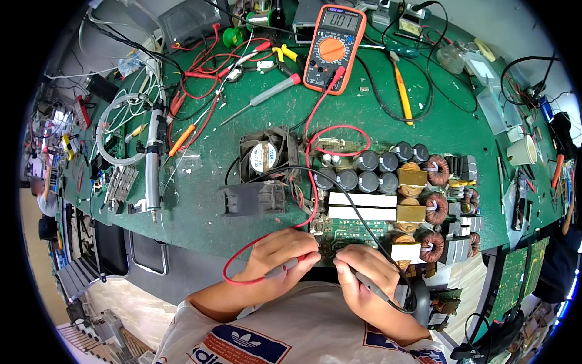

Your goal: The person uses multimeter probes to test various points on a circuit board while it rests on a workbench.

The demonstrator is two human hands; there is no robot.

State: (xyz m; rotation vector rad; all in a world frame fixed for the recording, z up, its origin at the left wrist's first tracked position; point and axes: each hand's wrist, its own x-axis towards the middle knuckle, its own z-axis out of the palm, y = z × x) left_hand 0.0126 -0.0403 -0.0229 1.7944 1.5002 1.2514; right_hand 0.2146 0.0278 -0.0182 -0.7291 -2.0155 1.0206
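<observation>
Head view: the left hand (280, 252) pinches a red probe (285, 265) and the right hand (364, 274) a black probe (370, 284), each grip pressed tight, tips on the near edge of the circuit board (354, 230) at the counter's (200, 224) near rim. A slipping tip could bridge neighbouring solder points. The red lead (312, 182) could snag the fan (265, 156). Little free room left or right.
</observation>
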